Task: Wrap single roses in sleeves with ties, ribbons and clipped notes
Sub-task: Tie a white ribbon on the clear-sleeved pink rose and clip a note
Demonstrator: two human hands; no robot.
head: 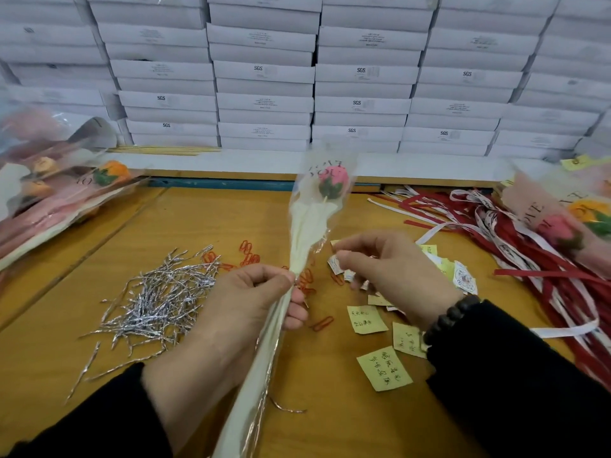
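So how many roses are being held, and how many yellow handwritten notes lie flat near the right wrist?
Pink rose in sleeve, gripped by left hand: 1
Yellow handwritten notes: 3
Total: 4

Stacked white boxes [264, 71], some printed "SGS", fill the back wall behind the wooden counter [185, 219], with thin wooden sticks [165, 149] lying at their foot.

We face a wall of stacked flat white cardboard boxes [264, 71], several printed with "SGS", filling the whole back of the view. Below them we see a pale white ledge [251, 161], a thin blue strip [215, 184], and the orange-brown wooden table [185, 219] under even, soft light.
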